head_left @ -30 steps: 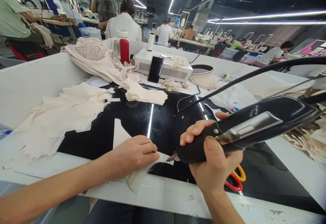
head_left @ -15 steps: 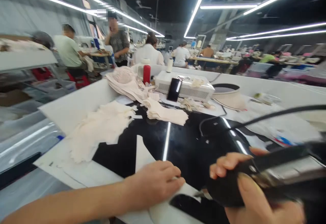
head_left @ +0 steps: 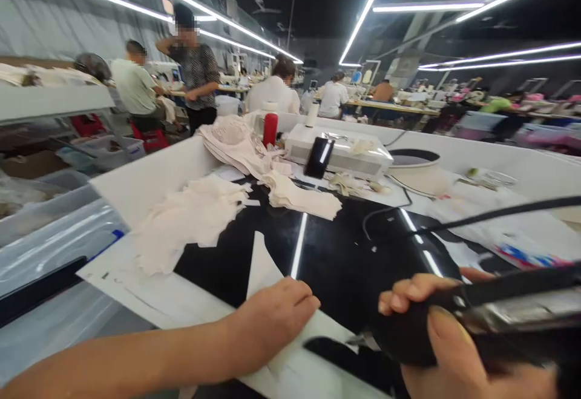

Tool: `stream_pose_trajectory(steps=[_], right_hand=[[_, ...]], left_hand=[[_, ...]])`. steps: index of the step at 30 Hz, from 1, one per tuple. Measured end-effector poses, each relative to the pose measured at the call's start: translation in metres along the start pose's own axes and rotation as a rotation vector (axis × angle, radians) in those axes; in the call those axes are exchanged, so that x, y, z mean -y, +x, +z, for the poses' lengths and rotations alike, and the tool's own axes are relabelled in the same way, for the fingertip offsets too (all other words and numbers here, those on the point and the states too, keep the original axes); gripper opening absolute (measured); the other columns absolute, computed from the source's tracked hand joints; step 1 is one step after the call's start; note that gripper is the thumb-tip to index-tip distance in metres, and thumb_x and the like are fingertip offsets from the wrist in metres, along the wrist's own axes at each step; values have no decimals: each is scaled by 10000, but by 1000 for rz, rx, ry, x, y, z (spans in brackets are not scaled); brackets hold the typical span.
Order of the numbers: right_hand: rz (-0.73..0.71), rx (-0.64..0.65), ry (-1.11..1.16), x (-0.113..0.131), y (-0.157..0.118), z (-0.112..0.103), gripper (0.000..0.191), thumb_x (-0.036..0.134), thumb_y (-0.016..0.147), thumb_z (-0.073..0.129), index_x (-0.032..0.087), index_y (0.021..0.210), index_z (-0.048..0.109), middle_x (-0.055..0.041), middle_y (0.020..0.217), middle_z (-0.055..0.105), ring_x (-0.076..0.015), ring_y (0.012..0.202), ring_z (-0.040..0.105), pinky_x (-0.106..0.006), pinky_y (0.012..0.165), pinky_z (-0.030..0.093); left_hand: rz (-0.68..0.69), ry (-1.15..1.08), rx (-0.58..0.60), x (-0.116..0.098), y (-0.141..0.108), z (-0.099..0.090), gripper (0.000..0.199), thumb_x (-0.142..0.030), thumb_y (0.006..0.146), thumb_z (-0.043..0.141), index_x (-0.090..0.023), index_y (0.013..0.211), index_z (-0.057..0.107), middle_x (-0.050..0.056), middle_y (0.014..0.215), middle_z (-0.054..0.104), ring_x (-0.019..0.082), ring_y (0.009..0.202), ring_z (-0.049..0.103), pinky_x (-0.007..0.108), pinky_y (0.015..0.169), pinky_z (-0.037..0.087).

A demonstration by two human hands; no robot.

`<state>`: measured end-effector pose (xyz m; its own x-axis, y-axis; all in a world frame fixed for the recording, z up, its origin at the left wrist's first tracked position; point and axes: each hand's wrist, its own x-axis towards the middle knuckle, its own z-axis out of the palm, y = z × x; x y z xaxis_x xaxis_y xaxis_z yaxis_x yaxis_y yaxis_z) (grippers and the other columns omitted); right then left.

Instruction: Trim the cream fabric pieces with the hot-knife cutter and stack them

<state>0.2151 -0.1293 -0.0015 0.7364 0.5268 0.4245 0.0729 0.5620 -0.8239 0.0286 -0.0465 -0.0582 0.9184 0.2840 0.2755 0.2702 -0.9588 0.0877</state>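
Left fingers point(head_left: 303, 303) touch cloth point(head_left: 262, 264) on glossy black surface point(head_left: 336, 260) beneath striplights point(head_left: 368, 11).

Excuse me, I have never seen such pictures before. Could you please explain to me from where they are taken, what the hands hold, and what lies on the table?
There is no robot here: these are a person's bare hands. The camera is worn on the head, looking forward and down.

The left hand lies on a pale piece. The right hand grips a thick black tool. Its pointed tip is at the piece's edge; blur hides whether they touch.

The table has a glossy black surface. On its left is a pale pile, and farther back a smaller stack. Behind stand a phone, a white box and a red bottle.
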Motion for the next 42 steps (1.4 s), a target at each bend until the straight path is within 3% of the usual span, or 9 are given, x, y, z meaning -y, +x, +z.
stream_pose_trajectory(steps=[4, 19, 26, 32, 37, 42], right_hand=[[-93, 31, -30, 14, -11, 15, 407, 252, 815, 826, 268, 1170, 628, 33, 774, 683, -155, 592, 636, -317, 526, 590], [-104, 80, -3, 14, -18, 10, 420, 234, 856, 817, 264, 1222, 614, 20, 821, 687, -159, 618, 644, -324, 536, 576], [-101, 83, 9, 15, -22, 14, 415, 242, 860, 819, 277, 1217, 609, 25, 824, 684, -155, 608, 651, -323, 526, 579], [-75, 95, 33, 17, -26, 15, 432, 242, 861, 825, 275, 1228, 599, 32, 825, 689, -147, 616, 653, -308, 530, 583], [-73, 83, 22, 19, -27, 15, 437, 249, 856, 830, 274, 1225, 598, 24, 824, 685, -153, 611, 649, -317, 520, 575], [-79, 82, 24, 19, -28, 16, 436, 246, 853, 834, 269, 1222, 602, 18, 817, 686, -162, 604, 648, -329, 519, 577]], left_hand=[[19, -92, -52, 4, -4, -2, 344, 79, 909, 526, -157, 1155, 575, 84, 1146, 664, 226, 1058, 661, 336, 897, 603], [124, -132, -52, 13, -9, -4, 426, 136, 838, 464, -156, 1139, 546, 73, 1112, 656, 223, 1030, 640, 334, 875, 605], [182, 25, -96, 8, -6, -9, 311, 99, 899, 461, -181, 1008, 538, 60, 1016, 670, 211, 954, 657, 323, 859, 580], [189, 221, -189, -3, -5, -4, 327, 127, 833, 418, -171, 878, 543, 59, 894, 653, 194, 778, 628, 313, 735, 563], [180, 230, -133, -3, -7, -5, 330, 127, 845, 428, -192, 875, 508, 42, 892, 636, 192, 801, 625, 309, 763, 559], [97, 72, 52, -1, -9, -11, 314, 98, 845, 546, -201, 926, 498, 24, 967, 636, 188, 878, 631, 302, 842, 558]])
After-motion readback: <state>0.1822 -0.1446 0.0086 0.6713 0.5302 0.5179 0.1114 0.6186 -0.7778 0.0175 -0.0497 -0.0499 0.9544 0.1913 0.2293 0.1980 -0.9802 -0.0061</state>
